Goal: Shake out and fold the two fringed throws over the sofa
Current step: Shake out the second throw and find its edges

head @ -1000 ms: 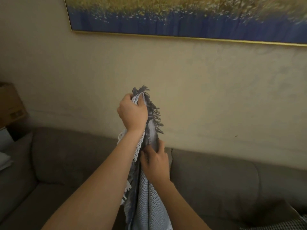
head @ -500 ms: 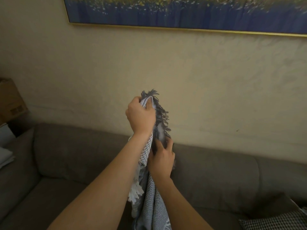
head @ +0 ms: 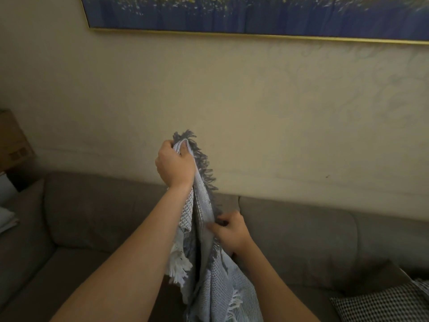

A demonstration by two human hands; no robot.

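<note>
A blue-grey and white woven fringed throw hangs bunched in front of me, above the grey sofa. My left hand grips its top corner at chest height, dark fringe sticking out above and to the right of the fist. Lower down, my right hand pinches the throw's fringed edge. The cloth's lower part drops out of the frame's bottom edge. A black-and-white checked cloth lies on the sofa seat at the bottom right; I cannot tell whether it is the second throw.
A beige wall rises behind the sofa, with a gold-framed blue painting along the top. A cardboard box stands at the far left beyond the sofa arm. Something white lies on that arm.
My right hand has slid down the fringed edge, away from my left hand, which keeps its grip on the top corner. The view has shifted slightly.
</note>
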